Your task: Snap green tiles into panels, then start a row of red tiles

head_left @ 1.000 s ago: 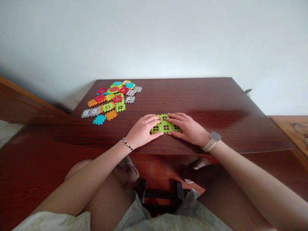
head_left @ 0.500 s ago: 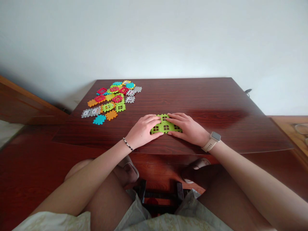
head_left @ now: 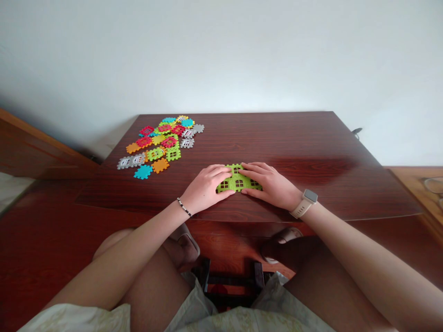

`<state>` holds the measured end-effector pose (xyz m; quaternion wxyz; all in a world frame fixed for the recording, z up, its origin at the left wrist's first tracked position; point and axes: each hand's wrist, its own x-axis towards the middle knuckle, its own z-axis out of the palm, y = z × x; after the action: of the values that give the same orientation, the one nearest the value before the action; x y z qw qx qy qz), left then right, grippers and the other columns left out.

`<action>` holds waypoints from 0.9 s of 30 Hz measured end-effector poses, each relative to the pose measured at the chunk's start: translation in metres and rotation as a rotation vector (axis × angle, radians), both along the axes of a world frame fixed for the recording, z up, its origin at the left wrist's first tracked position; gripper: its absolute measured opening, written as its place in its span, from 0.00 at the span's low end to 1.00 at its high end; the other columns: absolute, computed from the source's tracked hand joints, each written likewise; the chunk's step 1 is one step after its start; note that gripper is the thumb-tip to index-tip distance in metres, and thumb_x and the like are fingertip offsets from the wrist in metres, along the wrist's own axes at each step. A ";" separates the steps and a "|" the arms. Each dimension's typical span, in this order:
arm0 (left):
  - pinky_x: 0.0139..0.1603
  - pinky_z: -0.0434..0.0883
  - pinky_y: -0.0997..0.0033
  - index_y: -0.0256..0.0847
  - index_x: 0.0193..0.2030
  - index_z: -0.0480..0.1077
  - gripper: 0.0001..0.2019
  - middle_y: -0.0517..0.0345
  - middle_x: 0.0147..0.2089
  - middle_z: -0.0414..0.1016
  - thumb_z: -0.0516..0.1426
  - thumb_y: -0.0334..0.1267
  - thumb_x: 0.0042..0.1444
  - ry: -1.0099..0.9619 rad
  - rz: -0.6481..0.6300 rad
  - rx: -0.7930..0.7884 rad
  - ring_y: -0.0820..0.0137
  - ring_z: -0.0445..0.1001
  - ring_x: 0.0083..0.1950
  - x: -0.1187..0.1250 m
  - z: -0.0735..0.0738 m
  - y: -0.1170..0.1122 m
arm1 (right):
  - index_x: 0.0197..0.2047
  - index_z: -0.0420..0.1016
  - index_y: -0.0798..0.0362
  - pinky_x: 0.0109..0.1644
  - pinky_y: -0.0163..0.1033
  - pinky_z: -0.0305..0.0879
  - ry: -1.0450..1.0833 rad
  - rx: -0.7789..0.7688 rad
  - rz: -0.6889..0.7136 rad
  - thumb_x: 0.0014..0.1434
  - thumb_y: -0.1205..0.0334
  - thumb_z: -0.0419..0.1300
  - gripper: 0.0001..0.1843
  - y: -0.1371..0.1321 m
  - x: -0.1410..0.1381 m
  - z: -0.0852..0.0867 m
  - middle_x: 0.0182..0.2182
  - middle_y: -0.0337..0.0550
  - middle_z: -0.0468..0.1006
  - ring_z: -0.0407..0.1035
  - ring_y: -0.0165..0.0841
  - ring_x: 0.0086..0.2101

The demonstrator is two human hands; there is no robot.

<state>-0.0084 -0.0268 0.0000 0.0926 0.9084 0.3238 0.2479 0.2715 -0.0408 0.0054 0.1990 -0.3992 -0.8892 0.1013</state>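
The left hand (head_left: 206,188) and the right hand (head_left: 272,186) are laid over a lime-green assembly of interlocking plastic tiles (head_left: 238,182), in which small window-shaped cutouts are seen. The assembly is lying flat on a dark reddish wooden worktop (head_left: 304,143), between the two hands and toward the worktop's near edge. The fingers (head_left: 221,172) of the left hand are held close together and curved over the assembly's left side, and the fingers (head_left: 254,168) of the right hand are placed in the same way over its right side. Whether it is being pinched cannot be told. A beaded bracelet (head_left: 184,207) is worn on the left wrist, and a pale smartwatch (head_left: 306,202) on the right. Beyond the hands and to their left, well apart from them, a loose heap of red, orange, blue, yellow, green and grey interlocking tiles (head_left: 159,143) is spread across the worktop.
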 end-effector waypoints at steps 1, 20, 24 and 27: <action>0.75 0.72 0.41 0.42 0.63 0.77 0.20 0.45 0.66 0.80 0.68 0.44 0.68 0.000 -0.001 0.000 0.51 0.74 0.71 0.000 0.000 0.000 | 0.75 0.73 0.46 0.73 0.69 0.67 0.001 0.000 0.001 0.73 0.45 0.64 0.32 0.000 0.000 0.000 0.73 0.56 0.73 0.68 0.56 0.69; 0.75 0.72 0.40 0.43 0.63 0.77 0.20 0.46 0.66 0.80 0.67 0.44 0.68 -0.003 0.000 -0.004 0.50 0.75 0.71 0.000 -0.001 0.000 | 0.75 0.73 0.45 0.72 0.70 0.68 0.009 0.003 -0.001 0.72 0.46 0.65 0.32 0.000 0.000 0.000 0.72 0.55 0.73 0.68 0.57 0.69; 0.75 0.72 0.40 0.43 0.63 0.77 0.20 0.46 0.66 0.81 0.68 0.44 0.68 -0.005 -0.003 -0.001 0.50 0.75 0.71 0.000 -0.001 0.001 | 0.75 0.73 0.46 0.73 0.69 0.67 0.003 0.002 -0.001 0.73 0.46 0.65 0.32 0.000 0.000 0.000 0.73 0.55 0.73 0.68 0.57 0.69; 0.75 0.72 0.41 0.41 0.63 0.77 0.20 0.45 0.65 0.81 0.68 0.44 0.68 -0.004 -0.003 0.004 0.50 0.75 0.71 0.000 -0.001 0.001 | 0.75 0.73 0.48 0.73 0.69 0.67 -0.003 0.003 0.002 0.73 0.46 0.64 0.32 0.000 0.000 0.001 0.73 0.56 0.73 0.68 0.56 0.69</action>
<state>-0.0084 -0.0260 -0.0008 0.0915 0.9085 0.3219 0.2501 0.2714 -0.0410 0.0060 0.1982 -0.3980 -0.8902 0.0994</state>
